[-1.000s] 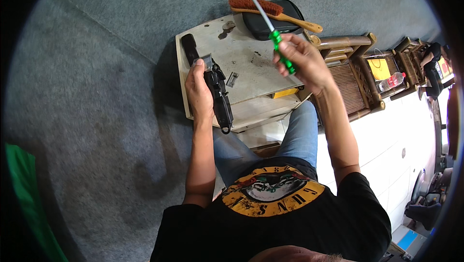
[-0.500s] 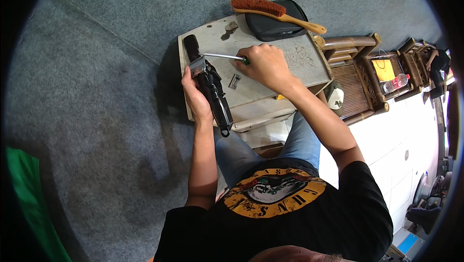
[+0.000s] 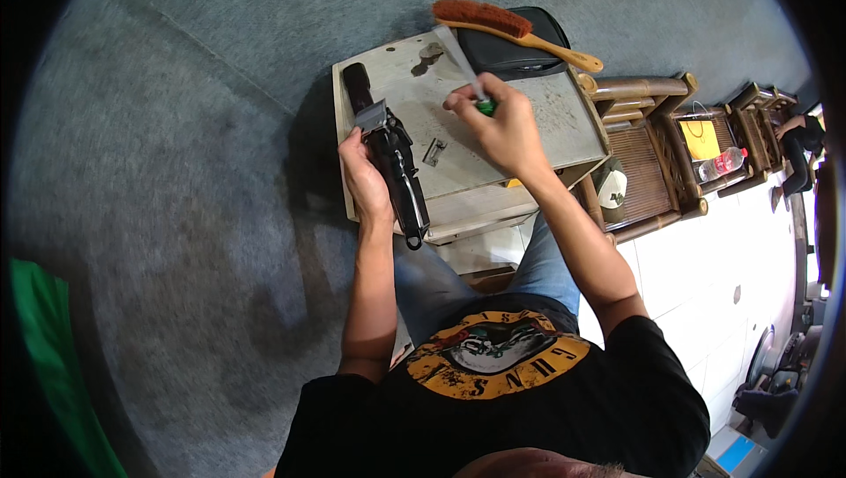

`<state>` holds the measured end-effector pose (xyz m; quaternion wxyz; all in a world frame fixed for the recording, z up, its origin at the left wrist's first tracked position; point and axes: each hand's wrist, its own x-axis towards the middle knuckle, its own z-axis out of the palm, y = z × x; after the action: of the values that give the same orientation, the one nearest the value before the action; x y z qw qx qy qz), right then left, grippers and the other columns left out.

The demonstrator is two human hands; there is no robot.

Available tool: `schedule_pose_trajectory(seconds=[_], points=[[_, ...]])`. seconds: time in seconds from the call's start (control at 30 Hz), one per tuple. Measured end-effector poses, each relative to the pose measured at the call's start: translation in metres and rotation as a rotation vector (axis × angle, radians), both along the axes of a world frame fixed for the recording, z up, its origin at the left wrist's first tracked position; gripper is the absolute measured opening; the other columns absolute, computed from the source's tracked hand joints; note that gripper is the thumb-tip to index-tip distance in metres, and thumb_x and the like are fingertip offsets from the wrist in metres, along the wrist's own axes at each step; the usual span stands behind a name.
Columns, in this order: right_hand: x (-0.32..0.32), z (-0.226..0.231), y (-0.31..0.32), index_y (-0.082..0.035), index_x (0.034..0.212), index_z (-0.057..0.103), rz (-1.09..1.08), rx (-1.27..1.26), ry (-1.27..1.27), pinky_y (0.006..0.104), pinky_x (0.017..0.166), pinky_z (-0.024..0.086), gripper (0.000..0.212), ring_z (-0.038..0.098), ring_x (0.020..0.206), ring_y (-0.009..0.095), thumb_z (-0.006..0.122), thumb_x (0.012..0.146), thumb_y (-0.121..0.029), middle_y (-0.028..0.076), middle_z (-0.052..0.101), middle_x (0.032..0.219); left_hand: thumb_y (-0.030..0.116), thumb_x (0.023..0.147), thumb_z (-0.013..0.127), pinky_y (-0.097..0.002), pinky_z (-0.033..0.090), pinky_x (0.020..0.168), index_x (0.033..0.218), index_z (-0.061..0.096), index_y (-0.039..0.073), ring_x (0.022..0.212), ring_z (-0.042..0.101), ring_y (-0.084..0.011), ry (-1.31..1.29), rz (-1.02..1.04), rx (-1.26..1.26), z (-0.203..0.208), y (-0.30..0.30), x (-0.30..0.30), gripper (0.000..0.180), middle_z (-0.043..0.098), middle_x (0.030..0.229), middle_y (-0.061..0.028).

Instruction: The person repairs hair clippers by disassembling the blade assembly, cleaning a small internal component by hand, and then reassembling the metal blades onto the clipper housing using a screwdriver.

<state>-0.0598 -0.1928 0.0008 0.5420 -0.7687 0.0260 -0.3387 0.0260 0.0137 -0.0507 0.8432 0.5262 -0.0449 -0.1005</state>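
Observation:
My left hand (image 3: 367, 180) holds a black hair clipper (image 3: 398, 170) over the left side of the small table (image 3: 520, 139). The clipper's metal blade end points away from me. In my right hand (image 3: 509, 128) is a screwdriver (image 3: 485, 106) with a green handle, its blurred shaft pointing up and away from the clipper. A small metal part (image 3: 434, 151) lies on the tabletop between my hands. Beyond the clipper's blade end lies a dark elongated object (image 3: 356, 86), partly covered by the clipper.
A wooden-handled brush (image 3: 564, 51) with red-brown bristles rests on a black case (image 3: 515, 57) at the table's far edge. To the right stand bamboo seats (image 3: 639, 161) with a cap (image 3: 612, 192), a yellow bag (image 3: 701, 141) and a bottle (image 3: 724, 164). A person (image 3: 800, 148) sits farther right.
My right hand has drawn the screwdriver back from the clipper, to the right, and swung its shaft upward. My left hand still holds the clipper in nearly the same spot.

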Motion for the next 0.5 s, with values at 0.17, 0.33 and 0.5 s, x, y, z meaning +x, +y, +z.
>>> schedule_pose_trajectory(seconds=[0.17, 0.33, 0.5], points=[[-0.027, 0.008, 0.004, -0.002, 0.093, 0.066, 0.100, 0.565, 0.093, 0.0224, 0.040, 0.039, 0.017, 0.048, 0.050, 0.002, 0.075, 0.097, -0.016, 0.004, 0.077, 0.088, 0.053, 0.110, 0.046, -0.0273, 0.052, 0.059, 0.110, 0.068, 0.007, 0.063, 0.062, -0.0125, 0.022, -0.058, 0.165, 0.062, -0.026, -0.032, 0.051, 0.068, 0.084, -0.0034], [-0.024, 0.008, -0.001, -0.004, 0.095, 0.065, 0.156, 0.738, 0.081, 0.0221, 0.039, 0.037, 0.018, 0.047, 0.046, 0.004, 0.080, 0.094, -0.014, 0.006, 0.075, 0.086, 0.053, 0.112, 0.040, -0.0206, 0.048, 0.051, 0.140, 0.058, 0.002, 0.065, 0.057, -0.0100, 0.019, -0.371, -0.169, 0.061, -0.017, -0.021, 0.061, 0.062, 0.086, -0.0047], [-0.028, 0.009, -0.001, -0.003, 0.096, 0.065, 0.165, 0.763, 0.102, 0.0229, 0.039, 0.037, 0.022, 0.048, 0.045, 0.004, 0.083, 0.092, -0.014, -0.001, 0.063, 0.070, 0.046, 0.114, 0.031, -0.0299, 0.043, 0.051, 0.145, 0.048, -0.005, 0.064, 0.050, -0.0177, 0.175, -0.651, -0.641, 0.046, -0.021, -0.011, 0.062, 0.056, 0.096, -0.0102]])
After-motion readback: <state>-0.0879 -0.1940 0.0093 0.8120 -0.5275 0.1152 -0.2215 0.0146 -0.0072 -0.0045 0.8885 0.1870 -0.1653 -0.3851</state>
